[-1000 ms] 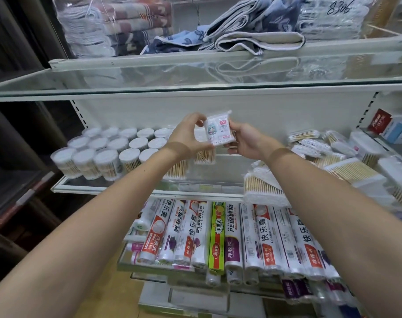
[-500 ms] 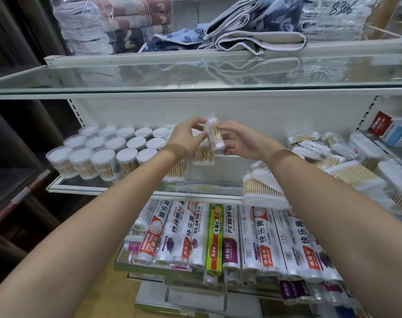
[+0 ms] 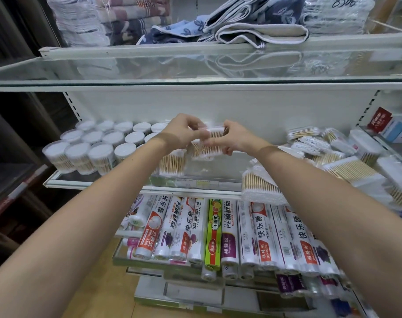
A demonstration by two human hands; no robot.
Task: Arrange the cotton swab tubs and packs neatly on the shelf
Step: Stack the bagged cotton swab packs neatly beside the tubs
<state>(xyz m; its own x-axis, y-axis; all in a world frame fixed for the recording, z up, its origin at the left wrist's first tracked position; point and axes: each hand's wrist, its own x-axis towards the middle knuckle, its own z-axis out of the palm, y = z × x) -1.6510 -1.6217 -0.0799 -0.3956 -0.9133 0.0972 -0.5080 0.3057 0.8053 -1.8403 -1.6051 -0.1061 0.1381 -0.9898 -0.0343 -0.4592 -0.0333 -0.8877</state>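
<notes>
1. Now I am reaching both arms out over the middle glass shelf [image 3: 126, 183], and my two hands are meeting just in front of its white back wall.
2. My left hand [image 3: 180, 131] is curling its fingers [image 3: 196, 125] round the left end of a small clear pack of swabs [image 3: 216, 133], and my right hand [image 3: 237, 137] is pinching the same pack from the right, so both hands are grasping it.
3. That pack is hanging above the shelf, lying roughly level between my hands, its wooden sticks showing through the wrap.
4. Just under it another swab pack [image 3: 201, 152] is standing on the shelf, and beside that, nearer me and to the left, a taller bundle of swabs [image 3: 173, 162] is standing too.
5. To the left, the round tubs of swabs [image 3: 99, 148] are sitting in tidy rows, white lids up.
6. To the right, loose packs and boxes of swabs [image 3: 328, 148] are lying in a jumble, some tilted, some flat, and one big pack [image 3: 260, 187] is overhanging the front edge.
7. Below, rolls of plastic wrap [image 3: 218, 230] are lying side by side on a lower shelf.
8. Above, folded towels [image 3: 252, 31] are resting on the top glass shelf.
</notes>
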